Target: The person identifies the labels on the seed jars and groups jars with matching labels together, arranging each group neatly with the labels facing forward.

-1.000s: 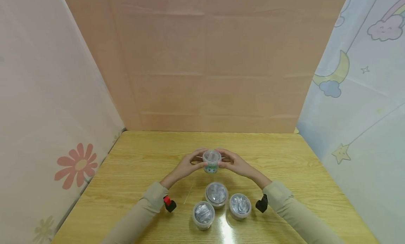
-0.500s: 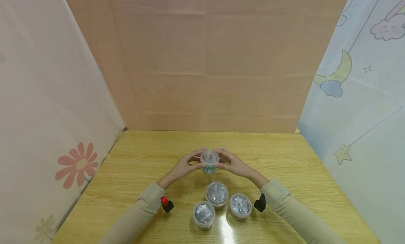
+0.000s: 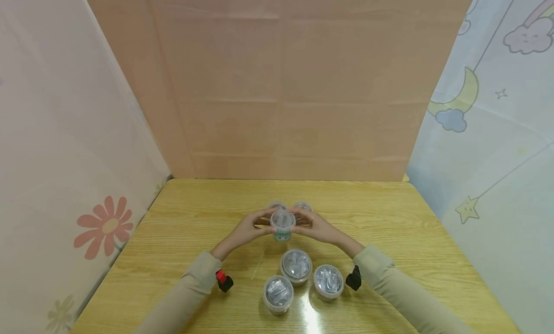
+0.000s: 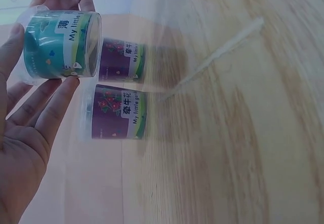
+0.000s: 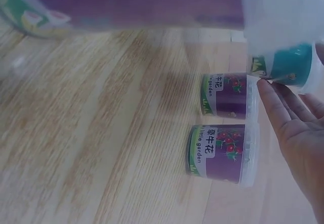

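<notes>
Between my two hands is a small plastic tub (image 3: 283,224) with a clear lid and a teal "My little garden" label (image 4: 48,44). My left hand (image 3: 247,229) grips it from the left, thumb on the near side and fingers behind. On the opposite side my right hand (image 3: 319,228) holds it the same way. The tub is raised above the wooden table, its lid facing up. Just beyond it stand two tubs with purple labels, a left one (image 3: 277,205) and a right one (image 3: 305,206), partly hidden by the hands in the head view.
Nearer my body stand three more lidded tubs: a middle one (image 3: 296,265), a left one (image 3: 278,293) and a right one (image 3: 328,281). A purple-labelled tub (image 5: 142,3) looms close in the right wrist view. A tan panel (image 3: 277,108) rises behind the table (image 3: 195,199).
Both hands have shifted left and slightly toward my body with the teal tub. The two tubs behind show more now. The three near tubs stay put.
</notes>
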Demonstrator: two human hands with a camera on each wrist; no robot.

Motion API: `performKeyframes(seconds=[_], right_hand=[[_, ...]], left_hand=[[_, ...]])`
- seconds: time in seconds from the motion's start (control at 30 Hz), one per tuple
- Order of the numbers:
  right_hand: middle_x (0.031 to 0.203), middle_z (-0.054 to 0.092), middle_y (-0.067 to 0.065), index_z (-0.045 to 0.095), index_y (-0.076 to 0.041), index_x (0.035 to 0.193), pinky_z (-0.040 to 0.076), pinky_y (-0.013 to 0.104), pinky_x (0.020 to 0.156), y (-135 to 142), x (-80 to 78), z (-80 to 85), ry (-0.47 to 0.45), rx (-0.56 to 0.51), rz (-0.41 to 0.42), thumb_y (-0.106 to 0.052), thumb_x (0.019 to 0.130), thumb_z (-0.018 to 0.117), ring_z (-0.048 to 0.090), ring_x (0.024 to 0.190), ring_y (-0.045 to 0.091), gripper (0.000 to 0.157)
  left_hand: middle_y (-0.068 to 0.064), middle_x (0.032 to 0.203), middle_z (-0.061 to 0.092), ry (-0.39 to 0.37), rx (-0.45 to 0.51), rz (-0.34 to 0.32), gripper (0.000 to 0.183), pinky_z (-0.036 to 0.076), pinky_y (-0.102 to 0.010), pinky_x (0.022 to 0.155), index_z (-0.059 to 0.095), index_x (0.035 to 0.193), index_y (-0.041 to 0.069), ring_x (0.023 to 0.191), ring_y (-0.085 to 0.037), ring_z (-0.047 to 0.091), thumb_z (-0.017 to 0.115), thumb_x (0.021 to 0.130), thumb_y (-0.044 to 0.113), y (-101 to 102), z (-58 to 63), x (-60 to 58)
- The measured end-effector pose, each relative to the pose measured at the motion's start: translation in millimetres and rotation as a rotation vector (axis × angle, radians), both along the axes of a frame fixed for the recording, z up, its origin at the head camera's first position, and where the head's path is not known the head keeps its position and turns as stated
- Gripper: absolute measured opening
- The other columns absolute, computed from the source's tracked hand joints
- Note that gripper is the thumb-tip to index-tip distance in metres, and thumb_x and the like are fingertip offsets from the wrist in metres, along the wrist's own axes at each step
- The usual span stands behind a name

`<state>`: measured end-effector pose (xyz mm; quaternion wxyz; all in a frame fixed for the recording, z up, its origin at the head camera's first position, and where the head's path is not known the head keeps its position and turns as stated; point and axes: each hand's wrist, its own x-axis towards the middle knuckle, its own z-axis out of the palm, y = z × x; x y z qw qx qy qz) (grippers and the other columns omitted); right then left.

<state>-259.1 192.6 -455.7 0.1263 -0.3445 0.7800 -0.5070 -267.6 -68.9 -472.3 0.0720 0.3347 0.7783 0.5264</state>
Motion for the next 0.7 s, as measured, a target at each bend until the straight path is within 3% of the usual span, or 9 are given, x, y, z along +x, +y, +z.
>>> performKeyframes(seconds=[0.2,0.4,0.63,0.7], right_hand=[[0.124,0.056,0.01,0.038,-0.012,0.141,0.048,0.03,0.093,-3,0.8,-3.3,-0.018,0.015,-0.001,-0.019,0.091,0.061,0.054,0.115,0.025,0.055],[0.124,0.057,0.011,0.039,-0.012,0.141,0.048,0.031,0.093,-4,1.6,-6.1,-0.021,0.032,-0.006,-0.018,0.09,0.062,0.054,0.115,0.025,0.056],[0.128,0.054,0.016,0.036,-0.003,0.141,0.048,0.033,0.093,-8,4.9,-0.5,-0.015,0.038,0.033,-0.013,0.09,0.061,0.053,0.117,0.031,0.058],[0.13,0.053,0.014,0.035,-0.006,0.142,0.048,0.03,0.093,-7,3.6,-4.2,-0.013,0.039,0.038,-0.016,0.09,0.061,0.052,0.118,0.028,0.059]], left_hand=[[-0.008,0.125,0.057,-0.05,-0.005,0.004,0.058,0.055,-0.029,0.079,0.048,0.136,0.018,0.104,-0.024,0.061,0.069,0.083,0.03,-6,-4.7,2.0],[-0.014,0.131,0.052,-0.054,-0.021,-0.015,0.06,0.055,-0.03,0.08,0.045,0.138,0.009,0.107,-0.03,0.059,0.068,0.084,0.02,-7,-5.0,2.2],[-0.022,0.13,0.051,-0.045,-0.041,-0.043,0.058,0.054,-0.027,0.08,0.043,0.136,-0.003,0.106,-0.036,0.059,0.067,0.084,0.01,-9,21.9,19.0],[-0.023,0.13,0.051,-0.04,-0.032,-0.049,0.059,0.054,-0.027,0.08,0.043,0.135,-0.003,0.106,-0.037,0.059,0.068,0.084,0.009,-10,22.9,20.3]])
